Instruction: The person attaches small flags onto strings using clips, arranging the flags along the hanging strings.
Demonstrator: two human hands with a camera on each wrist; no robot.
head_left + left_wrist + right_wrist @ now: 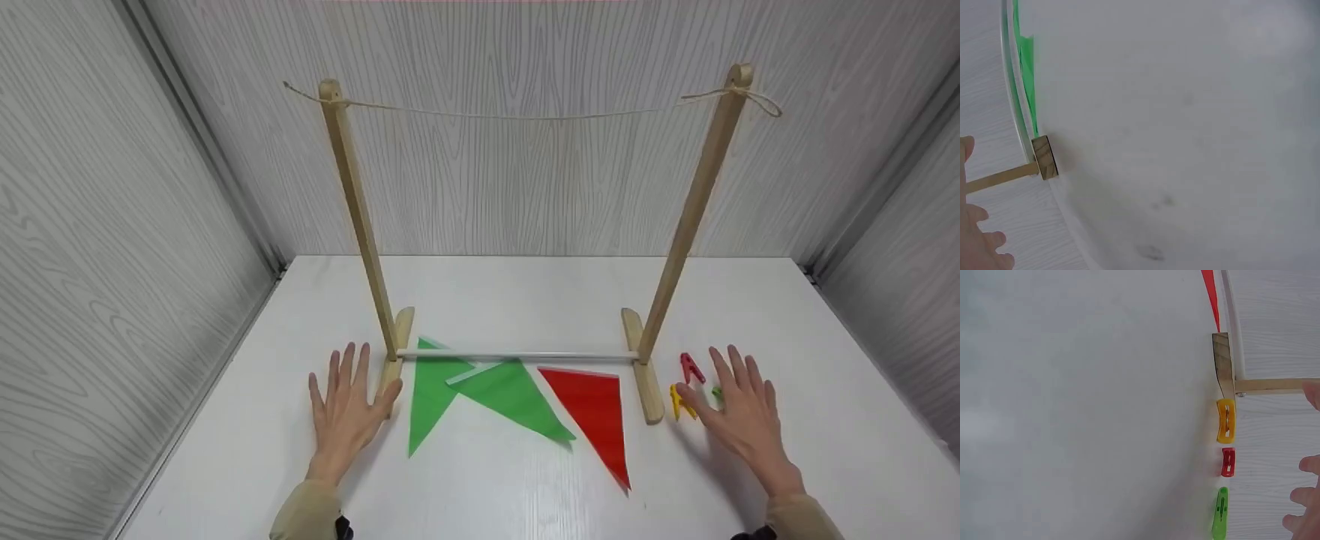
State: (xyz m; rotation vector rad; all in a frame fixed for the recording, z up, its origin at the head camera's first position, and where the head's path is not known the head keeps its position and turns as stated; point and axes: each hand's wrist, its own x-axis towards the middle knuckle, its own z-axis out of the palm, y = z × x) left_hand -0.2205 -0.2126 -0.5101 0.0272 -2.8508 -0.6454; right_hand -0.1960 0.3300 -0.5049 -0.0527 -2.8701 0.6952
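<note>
My left hand (346, 409) is spread with straight fingers beside the left foot (405, 324) of a wooden frame, holding nothing. On the other side, my right hand (742, 420) is also spread and holds nothing. Around its thumb and fingers lie a yellow clothespin (1226, 421), a red clothespin (1228, 462) and a green clothespin (1220, 514); the hand partly hides the green one in the head view. Between the hands, two green triangular flags (517, 397) overlap on the table, and a red triangular flag (596, 405) lies to their right.
Two wooden posts (686, 217) rise from the feet, joined low down by a white rod (517, 355). A thin string (510, 117) is tied between their tops and sags slightly. Grey wood-grain panels (525, 187) wall the white table (525, 300) at the back and sides.
</note>
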